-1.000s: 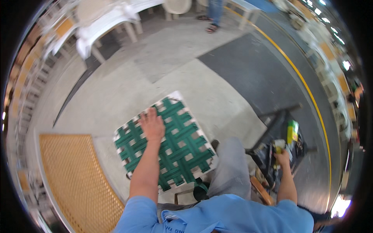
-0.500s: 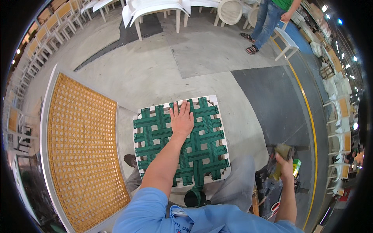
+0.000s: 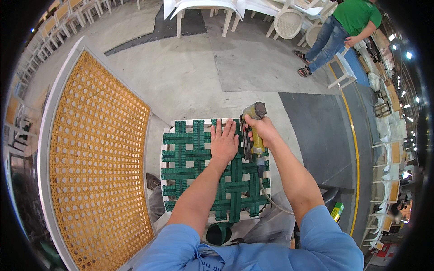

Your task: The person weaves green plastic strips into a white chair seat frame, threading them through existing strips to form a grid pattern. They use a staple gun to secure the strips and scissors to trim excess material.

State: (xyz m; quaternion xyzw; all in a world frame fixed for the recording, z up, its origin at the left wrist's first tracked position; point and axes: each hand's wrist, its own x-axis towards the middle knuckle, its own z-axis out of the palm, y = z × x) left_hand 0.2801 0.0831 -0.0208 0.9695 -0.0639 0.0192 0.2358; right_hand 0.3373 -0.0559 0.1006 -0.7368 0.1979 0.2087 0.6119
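In the head view I have both hands over a square seat woven with green webbing point(image 3: 181, 147) on a white frame point(image 3: 170, 147). My left hand point(image 3: 224, 147) lies flat on the weave near its far edge, its fingers stretched out and slightly apart, gripping nothing; straps spread out to the left of those fingers and back toward the wrist. My right hand point(image 3: 263, 129) is clamped around a yellow and black air tool point(image 3: 257, 143), just right of the left fingertips, above the seat's far right part. I can't tell from here whether its black front touches the webbing. Below the right fingers, a pale hose point(image 3: 268, 197) curves from the tool's lower end toward me. Nearer me than the left fingers, a roll of green webbing point(image 3: 219, 233) hangs at the seat's near edge. Well left of them stands a cane panel point(image 3: 99, 167). Far beyond the right fingers, a person in a green shirt point(image 3: 357, 18) touches a white chair point(image 3: 340, 67).
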